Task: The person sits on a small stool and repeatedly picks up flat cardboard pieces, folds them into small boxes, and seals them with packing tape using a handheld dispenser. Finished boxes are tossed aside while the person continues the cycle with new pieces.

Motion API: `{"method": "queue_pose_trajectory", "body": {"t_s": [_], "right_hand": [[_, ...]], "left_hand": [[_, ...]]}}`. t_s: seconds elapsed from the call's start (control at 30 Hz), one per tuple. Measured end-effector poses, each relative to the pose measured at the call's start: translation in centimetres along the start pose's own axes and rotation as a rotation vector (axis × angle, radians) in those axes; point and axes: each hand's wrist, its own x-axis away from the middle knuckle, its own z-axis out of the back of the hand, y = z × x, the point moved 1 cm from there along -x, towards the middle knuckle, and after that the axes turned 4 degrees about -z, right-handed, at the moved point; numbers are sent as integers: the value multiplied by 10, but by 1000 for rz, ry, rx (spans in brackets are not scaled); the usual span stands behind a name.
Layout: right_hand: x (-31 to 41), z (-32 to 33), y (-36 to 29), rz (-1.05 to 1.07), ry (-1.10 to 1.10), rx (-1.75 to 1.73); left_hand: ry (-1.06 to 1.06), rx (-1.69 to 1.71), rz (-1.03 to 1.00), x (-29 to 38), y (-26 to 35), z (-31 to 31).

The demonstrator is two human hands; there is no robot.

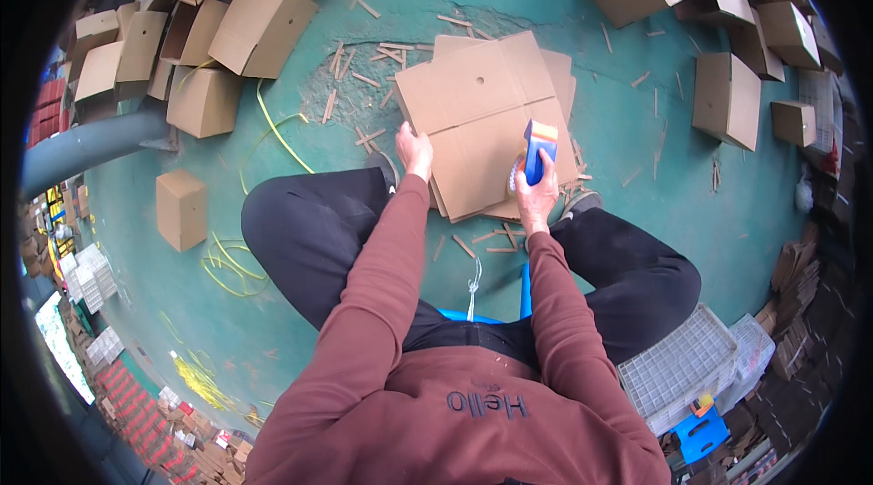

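Flattened cardboard boxes (470, 93) lie stacked at uneven angles on the floor between my feet. My left hand (415, 149) is at the left edge of the top one, fingers curled around that edge and thumb on its upper face. In my right hand (537, 193) is a blue handheld tape dispenser (542, 144) with an orange toothed end. It is held over the right part of the top box, its toothed end pointing away from me. Part of a tape roll (515, 171) shows beside my fingers.
Assembled cartons (262, 28) crowd the far left, with more cartons (726, 100) at the right. Thin cardboard strips (368, 79) litter the green floor. Yellow strapping (235, 263) lies to my left, near a grey pipe (95, 144). A white plastic crate (682, 362) stands behind my right knee.
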Motion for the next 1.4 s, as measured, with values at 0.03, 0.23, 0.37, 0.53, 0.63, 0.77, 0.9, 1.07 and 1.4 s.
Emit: {"method": "queue_pose_trajectory", "body": {"t_s": [0.03,0.23,0.37,0.53,0.63,0.77,0.9,1.07,1.4], "right_hand": [[3,-2,2,-58,-17,33],[8,-4,9,-44,-55,7],[9,-7,12,-50,-20,16],[12,-4,17,-54,-80,-55],[11,0,18,49,1,-92],[12,2,18,-125,-162,-48],[13,3,18,-80,-128,-56],[9,2,20,-133,-161,-47],[7,0,21,-45,-106,-37]], "left_hand": [[-18,-5,32,-12,6,-4],[-60,100,66,-51,23,-20],[-252,243,181,-52,29,-24],[-71,68,-49,-39,30,-43],[-110,387,-54,-41,25,-50],[-128,302,74,-51,20,-41],[-142,146,163,-53,28,-36],[-51,-220,11,-56,35,-23],[-719,-644,-662,-133,108,-53]]}}
